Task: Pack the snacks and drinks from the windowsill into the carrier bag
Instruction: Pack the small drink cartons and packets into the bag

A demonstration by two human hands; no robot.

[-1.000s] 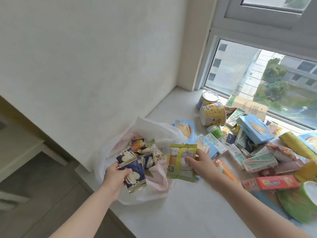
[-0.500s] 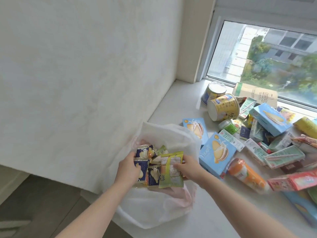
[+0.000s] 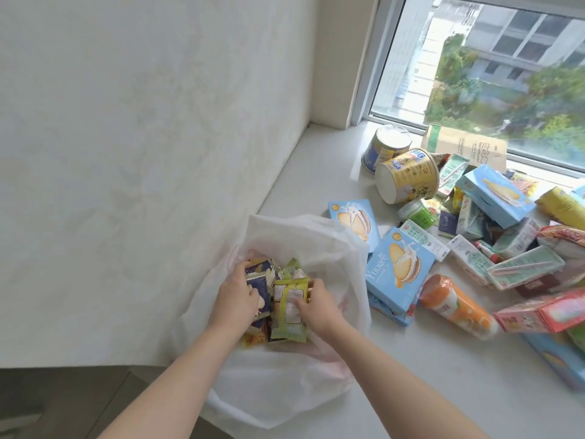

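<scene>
A white carrier bag lies open at the left end of the windowsill. Both hands are inside its mouth. My right hand holds a green-yellow snack packet over the packets in the bag. My left hand grips dark blue snack packets beside it. More small packets sit under them, partly hidden by my hands. Right of the bag lie light blue biscuit boxes and an orange drink bottle.
A pile of cartons, boxes and pouches covers the right of the sill. Two round tubs and a brown paper bag sit by the window. A white wall runs along the left. The floor lies below.
My right hand carried the green-yellow packet left from the sill into the bag's mouth. My left hand stayed at the bag with the blue packets. The view tilted down and closer.
</scene>
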